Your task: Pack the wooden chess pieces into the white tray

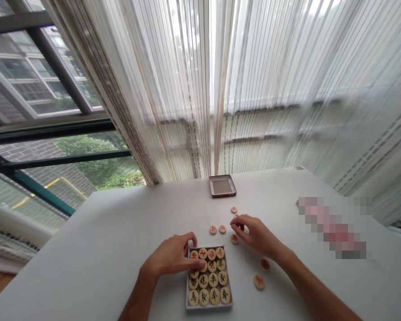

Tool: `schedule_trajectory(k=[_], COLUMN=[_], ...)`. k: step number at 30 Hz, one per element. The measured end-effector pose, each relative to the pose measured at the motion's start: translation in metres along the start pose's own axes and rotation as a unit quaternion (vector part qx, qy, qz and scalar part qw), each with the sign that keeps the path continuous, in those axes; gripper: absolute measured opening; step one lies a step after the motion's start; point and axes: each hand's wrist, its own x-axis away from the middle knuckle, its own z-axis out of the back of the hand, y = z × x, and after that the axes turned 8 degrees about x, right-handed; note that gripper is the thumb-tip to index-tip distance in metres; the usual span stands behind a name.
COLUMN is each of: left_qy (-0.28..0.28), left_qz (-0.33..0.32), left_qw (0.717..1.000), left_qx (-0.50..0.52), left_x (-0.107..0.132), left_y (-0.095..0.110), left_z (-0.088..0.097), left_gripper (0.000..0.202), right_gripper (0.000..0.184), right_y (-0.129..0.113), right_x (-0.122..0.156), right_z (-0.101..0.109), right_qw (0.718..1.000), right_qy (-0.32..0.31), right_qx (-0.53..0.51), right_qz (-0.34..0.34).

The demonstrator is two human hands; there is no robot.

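My left hand (173, 256) is at the left side of an open shallow box (233, 292) of round Chinese chess pieces. Its thumb presses on a piece in the second row, and the index finger curls at the far left corner; the other fingers are hidden. Inside, black-marked pieces (203, 296) fill the near rows and red-marked pieces (211, 254) the far row. One red-marked piece (194, 273) sits higher, beside the thumb. My right hand (254, 229) is in a pinch above the table, its fingertips partly covering a piece (236, 216). Whether anything is between them is hidden.
Loose red-marked pieces lie on the white table (120, 232): a pair (218, 229) left of my right hand, one piece (234, 209) beyond it, others (259, 281) nearer. The box lid (222, 185) lies at the back. A blurred-out object (332, 227) is at right.
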Motion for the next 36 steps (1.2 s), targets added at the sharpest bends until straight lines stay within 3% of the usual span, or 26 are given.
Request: schedule_trajectory(k=[5, 8, 12, 17, 23, 29, 36], left_qy=[0.069, 0.051, 0.01, -0.007, -0.019, -0.016, -0.016], left_qz=[-0.078, -0.112, -0.109, -0.111, -0.094, -0.09, -0.087], left_qw=[0.995, 0.992, 0.99, 0.989, 0.99, 0.989, 0.989], left_qx=[0.004, 0.033, 0.091, 0.098, 0.103, 0.114, 0.117], left_x=[-0.006, -0.01, -0.007, -0.001, -0.004, -0.007, -0.007], left_y=[0.006, 0.005, -0.003, -0.009, -0.01, -0.011, -0.011], left_z=[-0.005, -0.006, 0.0, 0.0, 0.001, 0.003, 0.003], left_gripper=[0.038, 0.031, 0.036, 0.073, 0.057, 0.05, 0.043], right_gripper=[0.015, 0.013, 0.016, 0.034, 0.037, 0.032, 0.039], right_y=[-0.001, -0.01, -0.031, -0.053, -0.061, -0.063, -0.061], right_x=[-0.001, 0.001, 0.008, 0.013, 0.01, 0.005, 0.005], right_z=[0.001, 0.001, -0.007, -0.029, -0.046, -0.049, -0.052], right_qw=[1.0, 1.0, 0.996, 0.989, 0.989, 0.987, 0.988], right_qy=[-0.004, -0.004, -0.028, -0.059, -0.059, -0.053, -0.06], right_qx=[0.004, -0.007, -0.022, 0.004, 0.061, 0.08, 0.071], right_qz=[0.003, 0.027, 0.083, 0.135, 0.121, 0.127, 0.121])
